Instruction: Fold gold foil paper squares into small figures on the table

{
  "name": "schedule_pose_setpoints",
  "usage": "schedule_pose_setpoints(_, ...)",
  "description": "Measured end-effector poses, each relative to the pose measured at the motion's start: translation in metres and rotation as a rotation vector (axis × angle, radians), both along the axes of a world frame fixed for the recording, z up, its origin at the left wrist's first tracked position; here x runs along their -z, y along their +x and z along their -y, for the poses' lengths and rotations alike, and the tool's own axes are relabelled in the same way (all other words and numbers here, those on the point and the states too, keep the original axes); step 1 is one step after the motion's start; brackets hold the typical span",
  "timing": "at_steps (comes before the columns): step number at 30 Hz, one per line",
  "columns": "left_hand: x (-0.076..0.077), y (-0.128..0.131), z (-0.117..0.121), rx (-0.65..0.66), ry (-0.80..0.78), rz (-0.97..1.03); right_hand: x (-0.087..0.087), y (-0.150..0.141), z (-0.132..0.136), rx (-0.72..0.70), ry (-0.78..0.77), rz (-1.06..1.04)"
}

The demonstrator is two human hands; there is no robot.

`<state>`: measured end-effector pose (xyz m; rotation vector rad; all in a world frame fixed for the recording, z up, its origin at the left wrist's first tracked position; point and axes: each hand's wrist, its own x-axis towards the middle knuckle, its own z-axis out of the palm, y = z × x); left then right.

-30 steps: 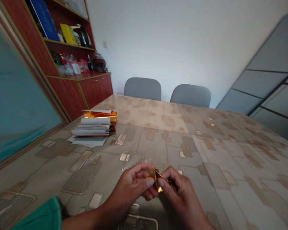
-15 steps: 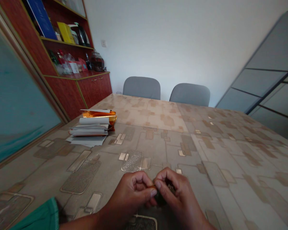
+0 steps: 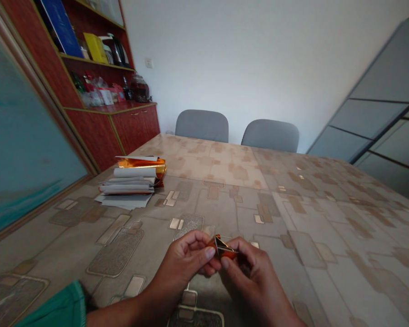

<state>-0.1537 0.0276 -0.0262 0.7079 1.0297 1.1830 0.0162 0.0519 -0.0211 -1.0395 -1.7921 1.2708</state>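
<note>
Fingers, left hand [image 3: 180, 261]: pinched nearly shut, the thumb and bent fingertips gripping the left side of a small gold piece.
Fingers, right hand [image 3: 255, 268]: also drawn close together, with the thumb below and the index above on the right side of it.
Gold piece [image 3: 227, 252]: small, folded and shiny, with a raised point at its far left and a dark opening or reflection — which of the two, I cannot tell. It sits between both hands, over the near middle of the worktop.
Green sleeve [image 3: 59, 306]: at the near left, around the left arm.
Worktop [image 3: 225, 218]: a beige and brown covering with rectangular patterns, some outlined in shiny lines.
Stack [image 3: 132, 186]: on the left of the worktop, well apart from the hands — grey-white sheets, folded or curved, with shiny orange-gold foil showing at the far side.
Gray chairs [image 3: 202, 126]: two backs beyond the far edge, side by side with a gap between.
Red cabinet [image 3: 134, 125]: far left, bearing a round glass jar [image 3: 140, 88], bags, a yellow box [image 3: 94, 47] and a tall blue item [image 3: 63, 29].
White wall [image 3: 241, 59]: behind the chairs, with a socket [image 3: 148, 63] near the cabinet.
</note>
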Motion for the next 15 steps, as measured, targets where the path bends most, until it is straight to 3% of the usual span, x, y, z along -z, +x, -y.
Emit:
schedule_pose_setpoints(5, 0.001, 0.0035, 0.0057, -0.022, -0.077, 0.095, -0.0014, -0.0011, 0.0, 0.096, 0.138, -0.006)
schedule_pose_setpoints(15, 0.0001, 0.0089, 0.0095, -0.072, -0.163, 0.172, 0.0031, -0.0057, 0.0068, 0.121, 0.295, -0.033)
